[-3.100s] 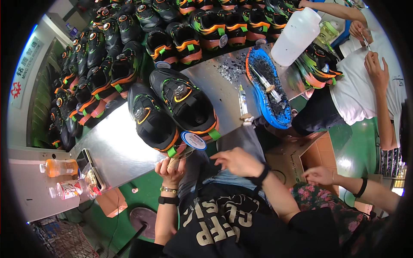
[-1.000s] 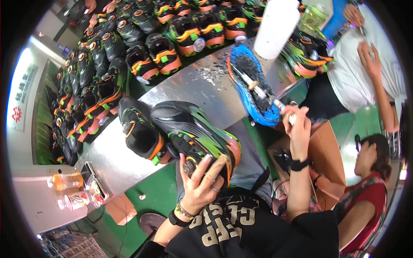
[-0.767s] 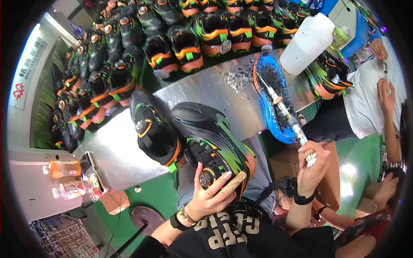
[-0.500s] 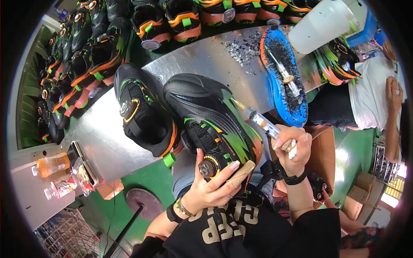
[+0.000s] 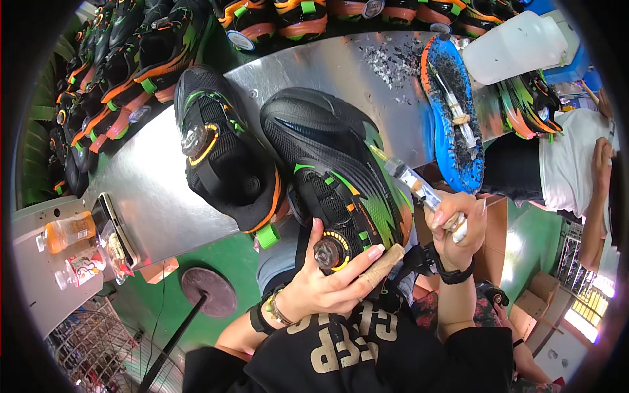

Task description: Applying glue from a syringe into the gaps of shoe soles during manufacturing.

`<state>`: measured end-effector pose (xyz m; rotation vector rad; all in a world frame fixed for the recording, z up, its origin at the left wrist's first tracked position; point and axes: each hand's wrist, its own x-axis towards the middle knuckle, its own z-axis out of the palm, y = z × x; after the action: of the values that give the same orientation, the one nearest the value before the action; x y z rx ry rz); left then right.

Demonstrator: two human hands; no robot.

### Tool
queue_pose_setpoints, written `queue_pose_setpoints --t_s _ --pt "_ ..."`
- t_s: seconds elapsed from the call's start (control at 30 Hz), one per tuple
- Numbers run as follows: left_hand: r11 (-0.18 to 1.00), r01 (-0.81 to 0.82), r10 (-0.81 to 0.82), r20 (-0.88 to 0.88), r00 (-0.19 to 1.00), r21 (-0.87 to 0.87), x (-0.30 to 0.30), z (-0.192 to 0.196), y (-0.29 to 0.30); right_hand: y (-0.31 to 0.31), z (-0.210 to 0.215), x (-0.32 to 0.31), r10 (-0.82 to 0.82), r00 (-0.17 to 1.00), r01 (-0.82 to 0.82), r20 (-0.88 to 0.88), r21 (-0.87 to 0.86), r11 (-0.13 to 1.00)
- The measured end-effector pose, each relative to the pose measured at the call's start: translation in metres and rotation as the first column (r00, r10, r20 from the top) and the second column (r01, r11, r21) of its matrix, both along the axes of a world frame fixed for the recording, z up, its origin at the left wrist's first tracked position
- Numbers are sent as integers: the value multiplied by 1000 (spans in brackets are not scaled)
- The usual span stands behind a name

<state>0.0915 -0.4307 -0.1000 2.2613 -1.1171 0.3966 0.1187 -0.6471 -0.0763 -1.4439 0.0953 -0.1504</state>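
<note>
With its fingers around the heel end, my left hand (image 5: 337, 278) grips a black and green sneaker (image 5: 331, 150), thumb by the round dial. One of its fingers is wrapped in tan tape. A syringe (image 5: 414, 181) is in my right hand (image 5: 457, 226), closed round the barrel's rear. Its thin needle tip is at the sneaker's side, near the sole edge; whether it touches I cannot tell. The matching sneaker (image 5: 229, 154) lies on the metal table to the left, with an orange heel edge and a green pull tab.
On the metal table (image 5: 157, 196), a blue sole (image 5: 436, 131) holds black crumbs and a second syringe (image 5: 455, 108). A white plastic bottle (image 5: 514, 49) lies beyond it. Rows of sneakers (image 5: 167, 49) line the far and left sides. Another person (image 5: 570, 154) is at the right.
The view has shifted slightly, so the table things appear moved. Both hands keep their holds, and the needle remains by the sneaker's side.
</note>
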Motion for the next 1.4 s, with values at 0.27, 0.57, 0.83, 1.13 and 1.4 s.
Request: queue_pose_setpoints --t_s 0.27,0.57,0.83,1.13,1.4 --pt "999 -30 31 47 998 -27 1 -6 -3 -3 -5 4 87 992 -86 96 -13 996" --pt "997 -13 11 -30 999 -77 -1 -7 -3 -5 12 -1 112 989 -100 97 -122 987" --pt "997 -48 50 29 998 -58 -2 -6 -5 -10 18 -28 30 1000 -30 3 -17 999" --pt "997 -51 56 109 992 -51 -7 -22 -1 -18 16 -56 -8 998 11 -60 58 998" --pt "988 -152 136 268 954 39 -18 -35 4 -23 31 -71 -37 983 29 -179 -49 998"
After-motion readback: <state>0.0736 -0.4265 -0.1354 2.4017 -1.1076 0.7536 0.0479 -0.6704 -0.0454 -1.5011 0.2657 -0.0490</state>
